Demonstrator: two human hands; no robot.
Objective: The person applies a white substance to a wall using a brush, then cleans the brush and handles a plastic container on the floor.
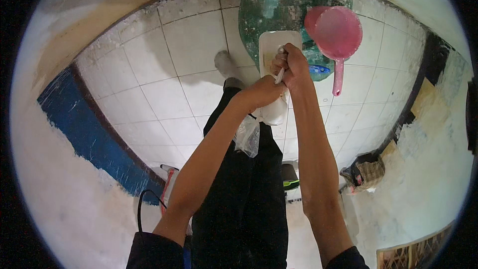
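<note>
My right hand is closed in a fist around the twisted white neck of a plastic bag. Just below it, my left hand grips the same bag. The bag bulges with white material, and a loose clear plastic end hangs on its left side. Beyond my hands is a white rectangular plastic tray, partly hidden by my right hand. My fingers overlap the tray in the picture; whether they touch it I cannot tell.
A paint-spattered green plastic surface is behind the tray. On it are pink long-handled dippers and a blue-handled tool. White floor tiles surround it. A checked bag stands by the right wall, a sack at left.
</note>
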